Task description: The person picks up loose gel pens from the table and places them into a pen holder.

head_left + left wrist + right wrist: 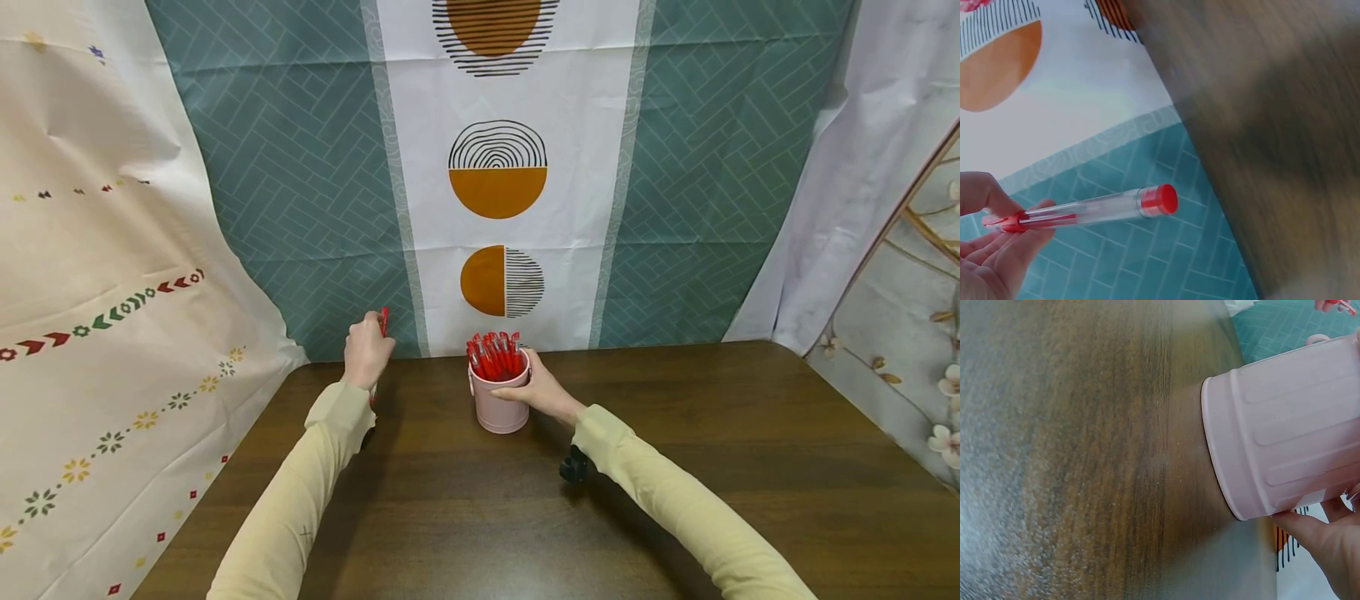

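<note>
A pink bucket-shaped holder [501,412] stands on the table, packed with several red pens [495,355]. My right hand [542,388] grips its right side near the rim, the thumb across the front; in the right wrist view the ribbed pink wall [1297,425] fills the right part. To the left of the holder, my left hand [367,350] is raised over the table and pinches one red pen [1104,207]. That pen has a clear barrel and a red end plug, and thumb and fingers hold it near its red cap end.
The brown wooden table [480,517] ends at a patterned hanging cloth [300,167] just behind the holder. A cream cloth [97,333] hangs at the left and a flowered one [900,358] at the right. A dark wrist device [574,465] hangs under the right sleeve.
</note>
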{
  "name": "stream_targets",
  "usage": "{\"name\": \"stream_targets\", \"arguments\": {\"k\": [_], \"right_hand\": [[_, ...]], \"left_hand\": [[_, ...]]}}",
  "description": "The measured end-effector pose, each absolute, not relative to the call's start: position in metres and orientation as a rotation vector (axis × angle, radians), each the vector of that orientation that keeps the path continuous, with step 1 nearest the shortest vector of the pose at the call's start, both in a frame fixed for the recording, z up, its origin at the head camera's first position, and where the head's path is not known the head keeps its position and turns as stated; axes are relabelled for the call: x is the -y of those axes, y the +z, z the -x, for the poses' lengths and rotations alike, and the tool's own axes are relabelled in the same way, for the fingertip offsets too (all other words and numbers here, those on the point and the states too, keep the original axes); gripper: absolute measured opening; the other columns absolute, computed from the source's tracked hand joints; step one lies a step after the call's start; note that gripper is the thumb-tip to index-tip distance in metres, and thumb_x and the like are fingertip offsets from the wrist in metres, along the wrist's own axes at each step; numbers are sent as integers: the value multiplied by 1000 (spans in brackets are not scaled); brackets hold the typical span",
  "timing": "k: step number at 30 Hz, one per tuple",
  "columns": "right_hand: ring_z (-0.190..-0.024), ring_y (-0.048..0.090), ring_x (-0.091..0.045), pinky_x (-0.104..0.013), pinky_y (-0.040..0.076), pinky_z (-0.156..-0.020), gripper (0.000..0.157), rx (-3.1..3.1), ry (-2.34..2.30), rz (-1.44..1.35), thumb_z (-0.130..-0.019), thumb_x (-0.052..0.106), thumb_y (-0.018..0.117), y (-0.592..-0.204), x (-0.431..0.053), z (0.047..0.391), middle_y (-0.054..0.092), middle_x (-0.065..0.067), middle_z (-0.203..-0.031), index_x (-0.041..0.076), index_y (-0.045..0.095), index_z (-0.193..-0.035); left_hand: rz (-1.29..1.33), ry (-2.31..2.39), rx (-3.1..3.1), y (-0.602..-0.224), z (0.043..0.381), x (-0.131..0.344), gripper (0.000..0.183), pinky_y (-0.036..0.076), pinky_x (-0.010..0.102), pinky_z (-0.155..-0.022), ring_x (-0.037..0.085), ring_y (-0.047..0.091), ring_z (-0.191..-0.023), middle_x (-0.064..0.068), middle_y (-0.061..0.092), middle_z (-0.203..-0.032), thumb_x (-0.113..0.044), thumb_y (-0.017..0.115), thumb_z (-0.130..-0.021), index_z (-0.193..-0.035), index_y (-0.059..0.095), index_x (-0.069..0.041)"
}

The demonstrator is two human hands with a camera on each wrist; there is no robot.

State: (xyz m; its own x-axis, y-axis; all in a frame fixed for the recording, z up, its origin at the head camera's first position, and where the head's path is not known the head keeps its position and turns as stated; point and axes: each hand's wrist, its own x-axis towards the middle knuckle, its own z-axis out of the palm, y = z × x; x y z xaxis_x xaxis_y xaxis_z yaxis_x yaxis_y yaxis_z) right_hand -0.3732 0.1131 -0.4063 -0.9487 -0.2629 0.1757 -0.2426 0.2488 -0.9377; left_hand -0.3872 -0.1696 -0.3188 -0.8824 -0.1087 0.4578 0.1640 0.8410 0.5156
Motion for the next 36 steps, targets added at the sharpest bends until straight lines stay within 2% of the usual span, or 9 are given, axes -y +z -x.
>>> {"name": "stream_targets", "arguments": {"k": [7, 15, 21, 31, 36], "right_hand": [[-114, 40, -19, -41, 36, -93, 84, -2471, -1849, 519, -65, 34, 81, -407, -114, 374, 40, -2, -126, 17, 30, -129], [-113, 40, -19, -41, 35, -93, 82, -2480, -1856, 516, -66, 32, 81, -408, -113, 375, 41, -2, -124, 16, 31, -129], [-114, 40, -20, -40, 35, -94, 83, -2477, -1844, 533, -67, 32, 80, -407, -113, 375, 41, -4, -125, 14, 30, -130], [-117, 37, -29, -43, 33, -95, 78, -2427, -1828, 573, -74, 19, 76, -380, -112, 351, 37, -15, -127, 2, 26, -131], [-116, 37, -27, -43, 34, -94, 79, -2433, -1841, 551, -72, 23, 77, -387, -112, 357, 38, -12, -127, 6, 27, -131]], "left_hand": [[106, -829, 2454, -312, 385, 160, 35, 42, 38, -51, 31, 51, -59, 15, 55, -71, 4, 50, -75, -110, 51, 8], [158, -915, 2391, -303, 381, 149, 36, 49, 41, -61, 31, 58, -70, 18, 62, -90, 3, 54, -77, -113, 52, 7], [216, -1044, 2322, -301, 381, 141, 36, 49, 40, -70, 29, 60, -82, 17, 63, -95, 5, 56, -78, -114, 52, 7], [315, -1411, 2185, -287, 373, 117, 37, 51, 33, -69, 26, 63, -81, 16, 64, -93, 2, 65, -79, -114, 53, 6], [368, -1748, 2103, -277, 363, 107, 37, 50, 31, -69, 28, 62, -86, 20, 62, -99, 3, 62, -82, -117, 49, 6]]}}
